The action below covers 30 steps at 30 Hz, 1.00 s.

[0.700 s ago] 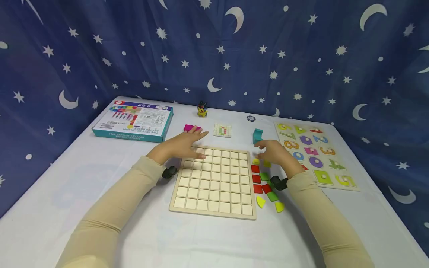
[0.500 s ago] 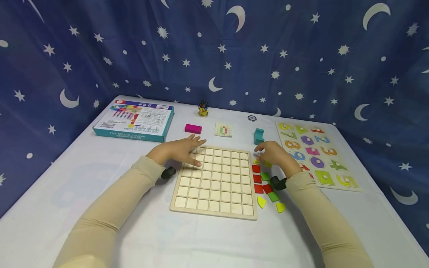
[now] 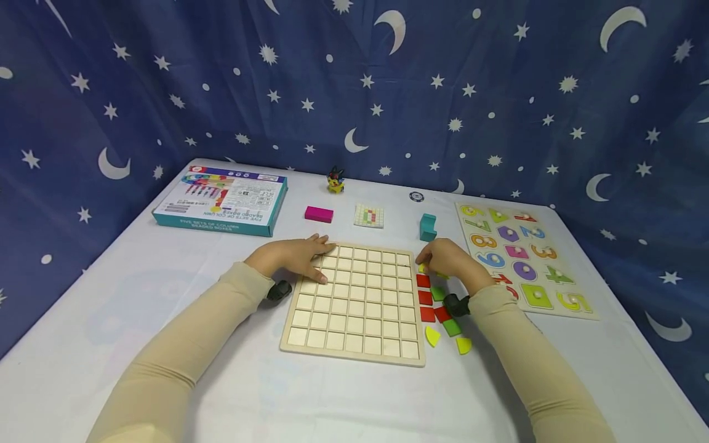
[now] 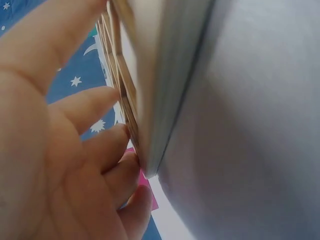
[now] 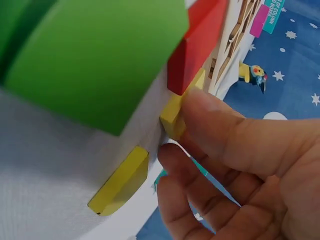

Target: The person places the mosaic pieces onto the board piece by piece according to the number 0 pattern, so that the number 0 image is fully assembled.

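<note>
The person's left hand now lies flat on the far left corner of the wooden grid board, its fingers straight and spread over the first squares. A moment ago this hand was a little higher and reached further over the board's far edge; it has come down and back toward the person, and seems to steady the board on the counter. In the left wrist view the fingertips touch the board's edge.

The right hand has also sunk. Before, it hovered over the small pieces just beside the board's right edge; now its thumb and fingers are closing on a yellow piece at the far end of that group. The wrist view shows the thumb pressed on this piece, next to a red piece, with a second yellow piece lying free near it. So I judge that the picking up has just begun; the yellow piece is not lifted yet.

All squares of the board are bare. The other red, green and yellow pieces remain on the counter between the board and the number puzzle.
</note>
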Tool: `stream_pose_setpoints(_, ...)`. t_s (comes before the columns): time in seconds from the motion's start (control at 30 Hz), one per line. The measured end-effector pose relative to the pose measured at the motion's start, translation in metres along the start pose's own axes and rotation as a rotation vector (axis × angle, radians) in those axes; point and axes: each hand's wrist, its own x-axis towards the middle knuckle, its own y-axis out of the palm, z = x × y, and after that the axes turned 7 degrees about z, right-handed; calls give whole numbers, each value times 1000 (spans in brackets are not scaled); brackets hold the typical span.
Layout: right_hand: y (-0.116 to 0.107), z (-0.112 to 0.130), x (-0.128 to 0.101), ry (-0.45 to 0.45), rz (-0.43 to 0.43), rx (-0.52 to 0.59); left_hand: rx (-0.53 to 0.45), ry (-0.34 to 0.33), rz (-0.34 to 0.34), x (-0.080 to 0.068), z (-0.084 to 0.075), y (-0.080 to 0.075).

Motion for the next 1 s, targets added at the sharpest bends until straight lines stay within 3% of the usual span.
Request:
stream_pose_setpoints(0.3,-5,5,-1,-32,-6,-59,0,-26,0,-1,1,4)
stream_pose_setpoints(0.53,-16,15,-2,-79,-42,-5,10,-35,-7,0,1,6)
stream_pose_setpoints(0.83,-8,62,17,-148,16,2,31,-35,0,0,-2,4)
stream_pose_setpoints(1.0,2,93,32,-245,46,-29,54,-39,8,1,-4,1)
